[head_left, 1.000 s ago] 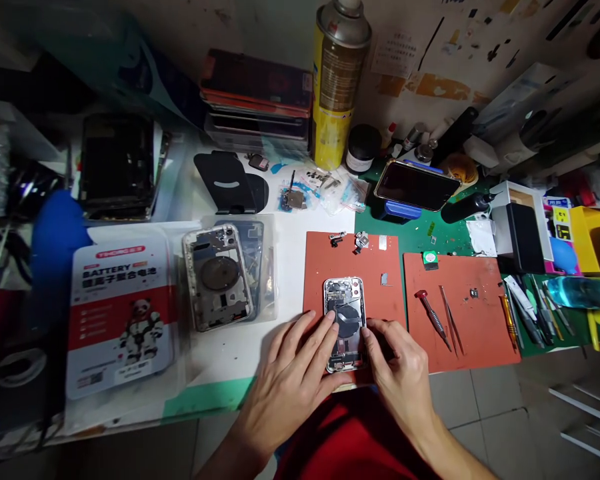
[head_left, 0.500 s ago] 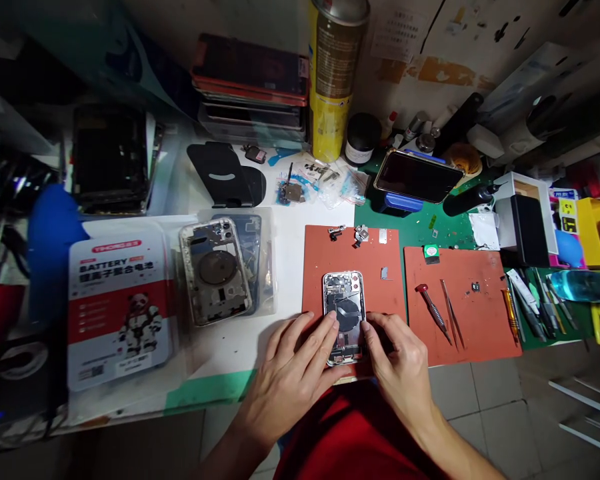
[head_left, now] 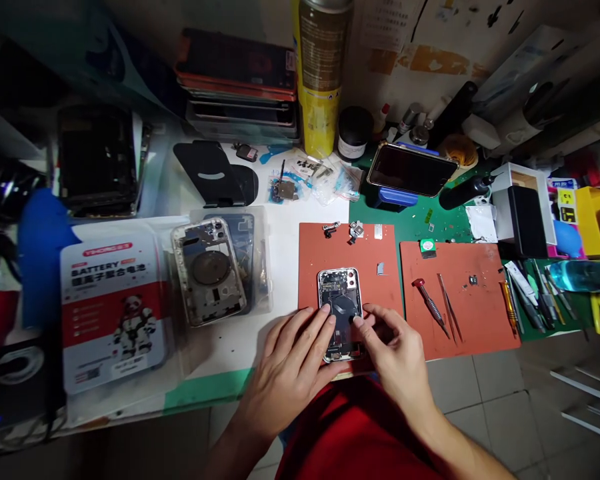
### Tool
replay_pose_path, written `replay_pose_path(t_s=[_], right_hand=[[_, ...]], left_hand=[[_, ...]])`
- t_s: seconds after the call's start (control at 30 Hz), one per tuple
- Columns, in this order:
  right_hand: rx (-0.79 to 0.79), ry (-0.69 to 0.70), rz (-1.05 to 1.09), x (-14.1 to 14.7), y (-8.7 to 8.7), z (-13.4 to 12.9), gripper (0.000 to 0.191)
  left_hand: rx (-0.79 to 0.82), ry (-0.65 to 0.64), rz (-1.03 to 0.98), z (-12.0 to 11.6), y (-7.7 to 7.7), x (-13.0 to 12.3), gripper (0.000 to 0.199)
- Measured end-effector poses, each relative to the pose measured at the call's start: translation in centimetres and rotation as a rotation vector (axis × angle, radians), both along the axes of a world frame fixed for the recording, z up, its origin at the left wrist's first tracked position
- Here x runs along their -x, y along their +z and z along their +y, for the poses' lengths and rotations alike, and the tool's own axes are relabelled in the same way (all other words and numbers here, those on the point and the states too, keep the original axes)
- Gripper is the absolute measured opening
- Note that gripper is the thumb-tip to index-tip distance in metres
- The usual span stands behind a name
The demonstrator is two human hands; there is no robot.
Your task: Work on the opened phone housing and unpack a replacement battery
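An opened phone [head_left: 341, 293] lies on the left red-brown mat, its camera end away from me. Its inside faces up, with a dark round coil near the middle. My left hand [head_left: 295, 353] steadies the phone, long fingers laid over its left side and thumb along the bottom edge. On the opposite side my right hand [head_left: 397, 343] grips the edge, thumb tip over the inside and fingers curled beside the frame. What lies under the right fingertips is hidden. Small metal parts [head_left: 356, 231] rest above the phone.
A screwdriver [head_left: 430, 308] and tweezers [head_left: 450, 307] lie on the right mat [head_left: 480, 267]. Left of me are a second phone housing [head_left: 210, 267] and a battery package [head_left: 115, 307]. A spray can [head_left: 323, 80] and a propped phone [head_left: 413, 172] stand behind.
My right thumb has shifted inward from the phone's right edge onto its inside. The left hand stays nearly in place on the phone. The whole view has shifted slightly.
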State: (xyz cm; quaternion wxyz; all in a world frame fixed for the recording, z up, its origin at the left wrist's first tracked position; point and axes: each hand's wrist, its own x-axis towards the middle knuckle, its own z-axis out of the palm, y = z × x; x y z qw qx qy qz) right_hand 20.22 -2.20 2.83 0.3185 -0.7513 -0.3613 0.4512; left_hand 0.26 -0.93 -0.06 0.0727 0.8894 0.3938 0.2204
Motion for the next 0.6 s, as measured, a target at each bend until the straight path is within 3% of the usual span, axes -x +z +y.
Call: replay_pose_path(t_s=[0.23,0.33,0.47,0.53,0.6], right_hand=[[0.057,-0.100,0.368,-0.3,0.9,1.2,0.051],[0.092,-0.115,0.512,0.3,1.6,1.0,0.052],[0.020,-0.143,0.563,1.2,3.2,0.5,0.044],[-0.020,-0.138,0.576,1.5,4.2,0.3,0.037],[-0.043,-0.122,0.596,1.8,5.0,0.0,0.032]], left_hand=[[0.152,-0.011,-0.140,0.0,-0.7,1.0,0.076],[0.285,0.118,-0.322,-0.6,-0.6,1.2,0.061],[0.743,0.623,-0.834,-1.2,0.9,0.7,0.042],[1.036,0.703,-1.104,-0.9,1.8,0.1,0.045],[1.239,0.671,-1.311,-0.3,2.5,-0.5,0.048]])
